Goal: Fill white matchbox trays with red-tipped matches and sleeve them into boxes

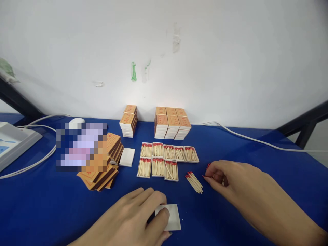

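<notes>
An empty tray [174, 217] is gripped in the left hand [138, 213], apparently steadied for filling; matches [209, 166] are pinched by the right hand [230, 176].

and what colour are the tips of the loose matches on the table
The tips of the loose matches are red, clearest in the head view.

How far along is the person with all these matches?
Eight trays already hold matches, and the neat boxes near the wall look finished, though their insides are hidden. In hand: the left hand holds an empty tray; the right hand is at some red-tipped matches. Apparently left: that tray, the loose matches and perhaps the jumbled orange pile.
</notes>
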A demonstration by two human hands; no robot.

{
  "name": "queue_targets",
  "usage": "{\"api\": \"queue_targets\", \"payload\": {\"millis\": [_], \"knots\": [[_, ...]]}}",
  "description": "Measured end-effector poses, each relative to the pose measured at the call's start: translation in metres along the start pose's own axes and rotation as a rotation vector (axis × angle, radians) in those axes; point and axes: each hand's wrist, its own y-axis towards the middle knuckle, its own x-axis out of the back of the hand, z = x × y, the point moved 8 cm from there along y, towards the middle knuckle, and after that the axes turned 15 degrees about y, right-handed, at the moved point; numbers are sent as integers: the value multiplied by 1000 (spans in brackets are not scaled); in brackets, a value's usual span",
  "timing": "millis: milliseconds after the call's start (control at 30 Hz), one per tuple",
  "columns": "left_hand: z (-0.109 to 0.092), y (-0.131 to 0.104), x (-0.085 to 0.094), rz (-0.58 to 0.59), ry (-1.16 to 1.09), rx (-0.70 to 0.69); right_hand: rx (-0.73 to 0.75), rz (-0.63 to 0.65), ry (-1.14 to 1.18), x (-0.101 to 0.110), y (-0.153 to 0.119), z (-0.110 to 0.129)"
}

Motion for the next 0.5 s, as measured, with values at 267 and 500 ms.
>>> {"api": "queue_targets", "payload": {"millis": [267, 500], "knots": [[1, 2, 0, -16, 10, 4, -87, 101, 31, -6, 1, 3], [0, 2, 0, -9, 30, 2, -113, 114, 313, -5, 5, 9]]}}
